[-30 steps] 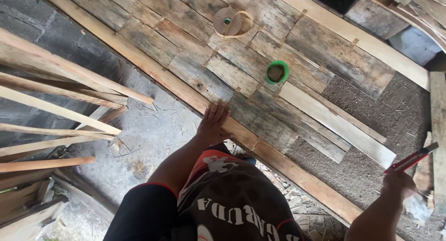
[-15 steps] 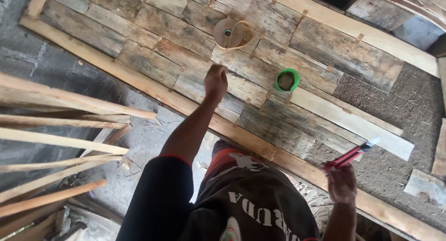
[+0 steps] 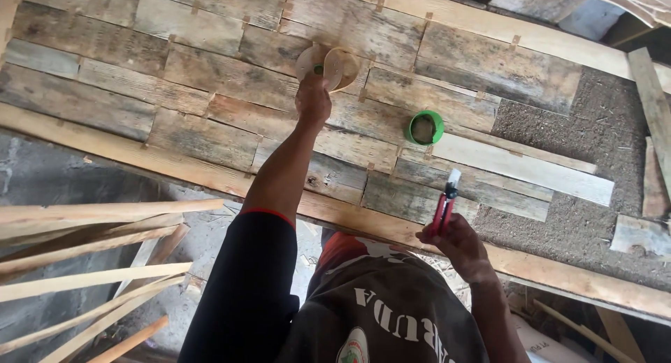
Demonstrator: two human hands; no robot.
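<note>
The left hand (image 3: pixel 312 101) stretches far out and curls onto a wooden spool (image 3: pixel 328 66). The right hand (image 3: pixel 458 247) grips red pliers (image 3: pixel 444 208) close by, tips up, near a green ring (image 3: pixel 424 127).

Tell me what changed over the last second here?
The left hand left the near plank edge, reached forward across the boards and now touches the tan spool. The right hand swung in from the side, grip unchanged on the red-handled tool. The green tape roll stayed put on the planks.
</note>
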